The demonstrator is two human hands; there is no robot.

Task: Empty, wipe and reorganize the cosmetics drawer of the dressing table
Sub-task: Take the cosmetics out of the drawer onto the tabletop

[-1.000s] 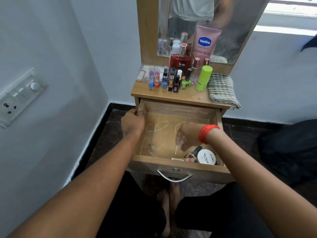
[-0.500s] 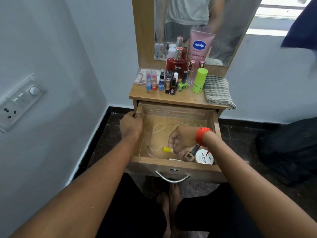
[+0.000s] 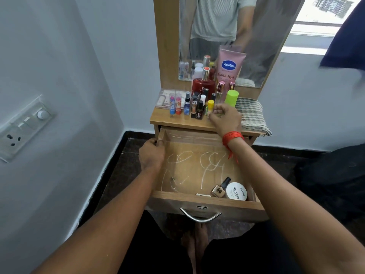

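Wooden drawer [image 3: 205, 201] holds three items; left hand [image 3: 152, 155] grips its side; right hand [image 3: 225, 117] curled.

Left hand [image 3: 151, 155] low, arm extended forward, fingers [image 3: 159, 142] curled in a closed grip, thumb side up. Right hand [image 3: 225, 118] raised higher and farther out, fingers loosely pinched together, knuckles up, red thread band [image 3: 232, 137] around wrist. Both forearms bare.
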